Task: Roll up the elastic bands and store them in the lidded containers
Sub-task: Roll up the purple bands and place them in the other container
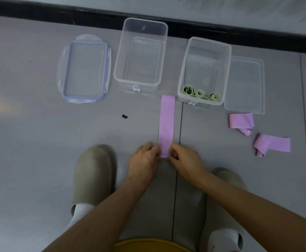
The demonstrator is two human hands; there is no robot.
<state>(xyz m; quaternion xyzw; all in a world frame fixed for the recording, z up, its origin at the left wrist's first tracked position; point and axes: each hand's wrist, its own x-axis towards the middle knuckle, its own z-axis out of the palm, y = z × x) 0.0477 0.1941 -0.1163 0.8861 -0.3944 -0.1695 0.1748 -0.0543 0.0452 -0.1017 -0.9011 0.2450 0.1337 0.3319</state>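
The pink elastic band (pixel 166 124) lies flat on the floor, stretched straight from the near end, between the hands, to its far end just short of the two containers. The left hand (pixel 145 159) and right hand (pixel 184 160) meet at that near end. The fingers of both are curled in and pinch the band's edge, where a small first turn seems to be forming, though the hands hide most of it.

So the step in hand looks like the start of rolling this band. The next move likely calls for walking the roll away from the body along the strip. It would need to stay tight and square so that it does not skew or spring open, and then be lifted into a container.

The right clear container (pixel 182 79) stands open and holds what look like three green rolled bands (pixel 199 93), gathered against its near wall. Its plain clear lid (pixel 244 84) lies just to its right. The left clear container (pixel 130 84) is open with nothing showing inside, and its blue-sealed clip lid (pixel 86 70) lies flat to its left.

Two more pink bands wait on the floor at right, one loosely folded (pixel 241 122) near the plain lid and another (pixel 272 145) a little nearer. Neither is rolled yet. A small black speck (pixel 124 116) sits on the floor left of the strip.
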